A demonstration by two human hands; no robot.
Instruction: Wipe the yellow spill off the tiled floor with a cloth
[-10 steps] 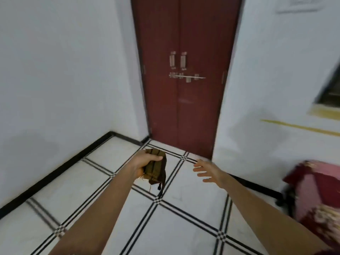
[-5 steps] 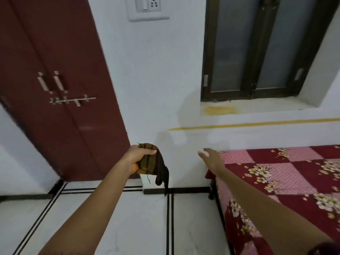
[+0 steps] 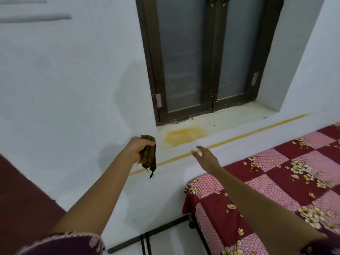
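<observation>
My left hand (image 3: 139,147) grips a bunched brown striped cloth (image 3: 148,155), held up in front of the white wall with a frayed end hanging down. A yellow stain (image 3: 183,136) lies on the left end of the window sill, just right of the cloth. My right hand (image 3: 206,157) is stretched forward with relaxed fingers and holds nothing, below and right of the stain. A small strip of white tiled floor (image 3: 165,242) shows at the bottom, with no yellow spill visible on it.
A bed with a red and pink floral cover (image 3: 276,181) fills the right side, close to the wall. A dark framed window (image 3: 202,57) stands above the sill. A yellow stripe (image 3: 239,137) runs along the wall. Part of a maroon door (image 3: 22,196) shows lower left.
The view has swung right and upward, from the door and floor to the window sill and bed. Both arms stay stretched out, the left still gripping the cloth.
</observation>
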